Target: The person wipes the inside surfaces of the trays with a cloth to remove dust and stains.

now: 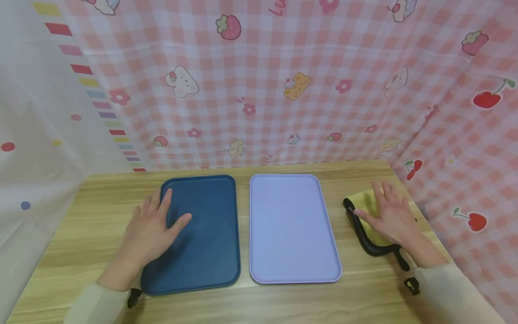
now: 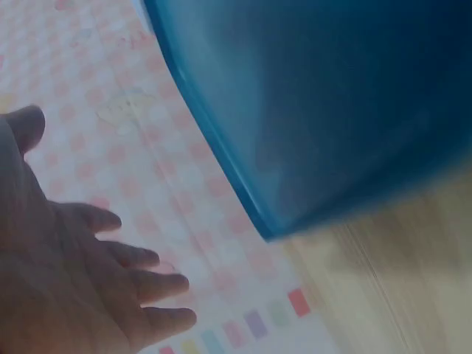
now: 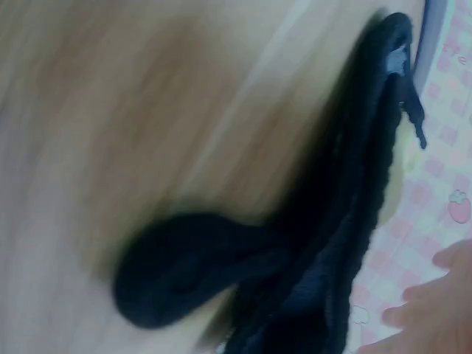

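The left hand (image 1: 149,234) has its fingers straight and thumb held well apart, gripping nothing; it is over the left edge of a dark blue tray (image 1: 206,234), thumb reaching above the tray's surface, and the left wrist view shows the fingers away from the tray's rim. The right hand (image 1: 392,220) is likewise loose, its fingers apart and thumb spread to the side, clamped on nothing; it is over a yellow bag (image 1: 362,198) with a thick black edge (image 1: 364,238), though whether the palm or fingertips touch it I cannot tell. A black strap (image 1: 401,260) sticks out from the bag's near end; in the right wrist view it is a blurred, rounded shape. Between the blue tray and the bag lies a light purple tray (image 1: 291,229), just beside the blue one and apart from it. Both trays and the bag are on a wooden table (image 1: 283,303). Pale sleeves (image 1: 457,288) cover the forearms. Behind the table hangs a pink checked curtain (image 1: 263,58) printed with strawberries, flowers and cartoon animals, and at the left is white cloth (image 1: 36,112) with coloured dots.
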Action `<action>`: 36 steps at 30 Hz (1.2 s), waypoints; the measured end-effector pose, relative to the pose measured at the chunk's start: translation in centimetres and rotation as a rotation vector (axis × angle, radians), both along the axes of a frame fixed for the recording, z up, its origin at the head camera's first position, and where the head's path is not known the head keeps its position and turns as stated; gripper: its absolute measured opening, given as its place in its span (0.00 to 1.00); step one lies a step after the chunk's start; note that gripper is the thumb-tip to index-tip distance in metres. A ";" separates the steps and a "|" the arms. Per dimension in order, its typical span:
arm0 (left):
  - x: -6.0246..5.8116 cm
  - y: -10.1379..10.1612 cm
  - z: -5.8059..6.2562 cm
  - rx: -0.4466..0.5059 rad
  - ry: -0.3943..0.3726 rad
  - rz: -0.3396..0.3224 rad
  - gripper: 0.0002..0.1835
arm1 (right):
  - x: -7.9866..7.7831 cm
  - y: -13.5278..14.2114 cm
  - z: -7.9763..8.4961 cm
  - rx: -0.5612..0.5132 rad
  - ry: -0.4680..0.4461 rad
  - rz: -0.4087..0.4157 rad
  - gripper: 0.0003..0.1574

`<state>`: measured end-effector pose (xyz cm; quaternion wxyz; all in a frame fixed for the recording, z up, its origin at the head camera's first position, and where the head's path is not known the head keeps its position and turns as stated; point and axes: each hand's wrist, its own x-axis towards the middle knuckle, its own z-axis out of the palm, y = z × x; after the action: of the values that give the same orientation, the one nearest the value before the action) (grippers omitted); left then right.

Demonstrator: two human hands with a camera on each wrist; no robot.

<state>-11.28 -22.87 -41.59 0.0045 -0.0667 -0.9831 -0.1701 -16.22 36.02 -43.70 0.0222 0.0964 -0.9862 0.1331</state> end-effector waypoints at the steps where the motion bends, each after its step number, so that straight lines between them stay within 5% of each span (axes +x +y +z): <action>1: 0.0 0.3 0.1 0.012 0.001 0.003 0.53 | -0.1 0.1 -0.1 -0.011 -0.025 -0.017 0.67; 18: -1.2 4.4 1.1 0.104 -0.029 -0.010 0.53 | -1.5 1.7 -2.5 0.008 -0.281 -0.185 0.79; 29: -2.6 9.1 2.0 0.182 -0.120 -0.014 0.49 | -1.2 1.4 -2.7 0.029 -0.267 -0.187 0.77; 36: -3.5 12.4 1.5 0.216 -0.203 -0.024 0.43 | -0.8 0.7 -2.8 0.029 -0.257 -0.161 0.72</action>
<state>-14.83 -10.48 -40.08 -0.0898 -0.0603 -0.9536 -0.2809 -17.00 36.75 -46.51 -0.0950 -0.0006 -0.9872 0.1279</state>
